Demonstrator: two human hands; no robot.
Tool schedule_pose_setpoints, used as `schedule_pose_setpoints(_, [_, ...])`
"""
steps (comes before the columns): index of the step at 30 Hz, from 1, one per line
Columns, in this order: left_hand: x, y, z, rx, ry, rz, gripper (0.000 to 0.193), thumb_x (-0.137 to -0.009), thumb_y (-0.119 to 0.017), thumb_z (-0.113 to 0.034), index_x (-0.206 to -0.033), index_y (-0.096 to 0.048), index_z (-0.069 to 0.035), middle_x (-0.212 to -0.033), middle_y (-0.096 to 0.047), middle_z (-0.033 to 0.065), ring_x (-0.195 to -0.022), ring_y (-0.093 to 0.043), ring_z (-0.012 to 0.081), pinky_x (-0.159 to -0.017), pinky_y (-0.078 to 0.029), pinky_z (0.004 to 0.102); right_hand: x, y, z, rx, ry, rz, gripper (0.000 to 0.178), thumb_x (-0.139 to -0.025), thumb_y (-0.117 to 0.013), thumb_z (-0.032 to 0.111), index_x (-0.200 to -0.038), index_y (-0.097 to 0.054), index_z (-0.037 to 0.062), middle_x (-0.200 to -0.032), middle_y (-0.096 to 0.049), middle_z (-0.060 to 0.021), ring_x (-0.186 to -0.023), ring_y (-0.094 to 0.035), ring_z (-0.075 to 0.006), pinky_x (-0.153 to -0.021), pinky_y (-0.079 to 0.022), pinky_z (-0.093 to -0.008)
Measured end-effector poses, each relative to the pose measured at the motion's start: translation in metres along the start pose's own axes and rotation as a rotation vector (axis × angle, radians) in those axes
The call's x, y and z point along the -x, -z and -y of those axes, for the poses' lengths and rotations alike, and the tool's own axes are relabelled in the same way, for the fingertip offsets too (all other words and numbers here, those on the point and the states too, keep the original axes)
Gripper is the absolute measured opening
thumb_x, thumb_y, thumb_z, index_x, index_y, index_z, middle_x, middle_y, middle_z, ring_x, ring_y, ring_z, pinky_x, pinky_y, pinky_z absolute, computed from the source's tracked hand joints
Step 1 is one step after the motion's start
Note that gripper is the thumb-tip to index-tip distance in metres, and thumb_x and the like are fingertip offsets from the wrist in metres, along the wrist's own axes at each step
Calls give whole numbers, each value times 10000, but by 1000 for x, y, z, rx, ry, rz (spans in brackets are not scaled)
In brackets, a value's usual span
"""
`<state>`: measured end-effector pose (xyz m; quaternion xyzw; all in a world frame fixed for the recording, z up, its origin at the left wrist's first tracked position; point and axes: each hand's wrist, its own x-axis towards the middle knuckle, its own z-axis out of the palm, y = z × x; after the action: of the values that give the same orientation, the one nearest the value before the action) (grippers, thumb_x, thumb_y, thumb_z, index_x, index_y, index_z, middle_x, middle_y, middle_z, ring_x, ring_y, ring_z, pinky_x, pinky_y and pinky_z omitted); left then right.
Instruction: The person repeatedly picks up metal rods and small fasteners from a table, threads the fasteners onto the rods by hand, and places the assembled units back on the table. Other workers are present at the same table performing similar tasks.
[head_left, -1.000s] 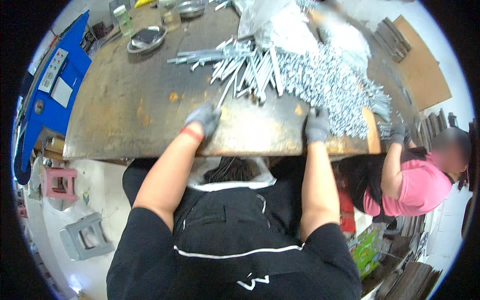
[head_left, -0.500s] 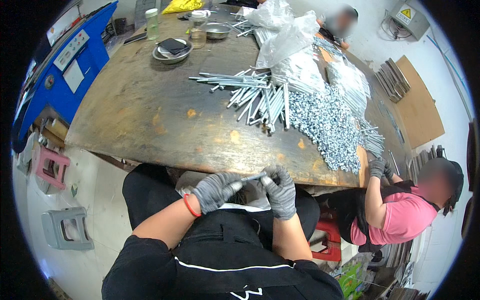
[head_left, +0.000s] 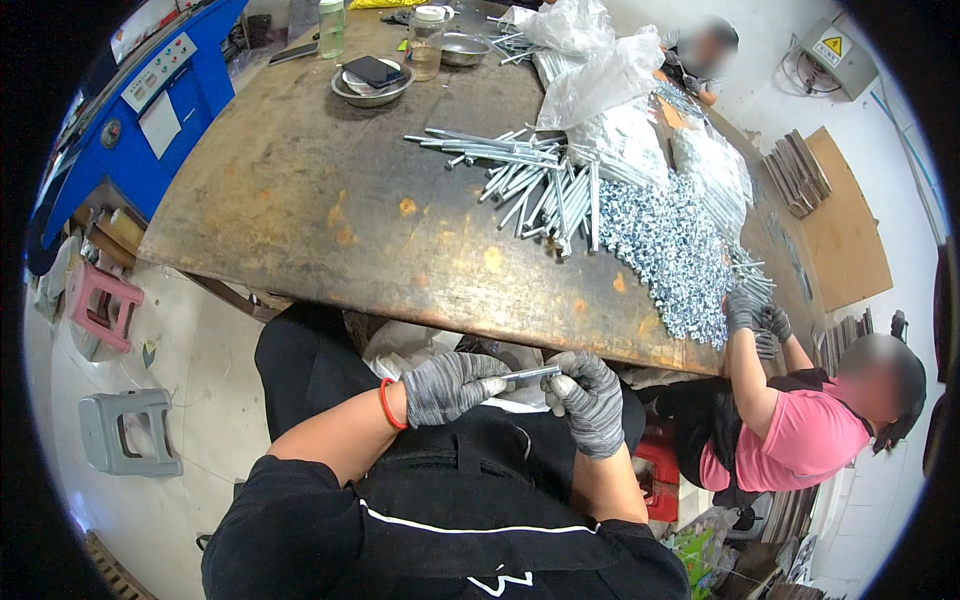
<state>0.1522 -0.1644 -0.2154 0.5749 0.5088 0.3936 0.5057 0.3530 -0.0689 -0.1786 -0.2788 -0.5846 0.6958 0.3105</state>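
Over my lap, just off the table's near edge, a silver metal bolt [head_left: 532,374] lies nearly level between my gloved hands. My left hand [head_left: 447,390], in a grey knit glove, is closed round its left end, which the fingers hide. At the other end, the curled fingers of my right hand [head_left: 588,403] close on the bolt; whether a nut sits there is hidden. A loose heap of long bolts [head_left: 545,190] lies on the table [head_left: 290,215] ahead. Right of it spreads a big pile of small silver nuts [head_left: 680,265].
Clear plastic bags [head_left: 610,85] of rods stand behind the heaps. A metal bowl [head_left: 372,98] with a phone, and a jar [head_left: 427,45], are farther back. To my right a co-worker in pink [head_left: 815,435] handles parts; another person [head_left: 700,60] sits at the far side.
Both hands have come slightly right and lower in the picture, and more of the bolt shows between them. The view has shifted a little. The co-worker's hands have moved up beside the nuts.
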Motion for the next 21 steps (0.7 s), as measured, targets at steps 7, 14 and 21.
schedule_pose_setpoints(7, [7, -1, -2, -43, 32, 19, 251, -919, -502, -186, -1054, -613, -6, -888, -650, 109, -820, -600, 188, -754, -465, 300, -2, 11, 9, 328, 311, 148, 185, -791, -692, 112, -942, -625, 29, -802, -616, -78, -651, -572, -140, -577, -458, -249])
schedule_pose_setpoints(14, [-3, -4, -3, -26, 103, 51, 241, -912, -540, -195, -1044, -617, -8, -921, -658, 76, -844, -584, 155, -790, -454, 275, -2, 21, 21, 713, 274, 179, 210, -770, -709, 151, -924, -631, 31, -818, -624, -77, -732, -612, -190, -673, -481, -277])
schedule_pose_setpoints(21, [-4, -8, -6, 209, 190, 159, 244, -924, -522, -217, -1023, -611, -12, -890, -638, 60, -843, -568, 132, -804, -449, 272, -2, 26, 21, 744, 494, 255, 202, -754, -701, 124, -919, -624, 36, -793, -619, -120, -720, -609, -291, -648, -488, -322])
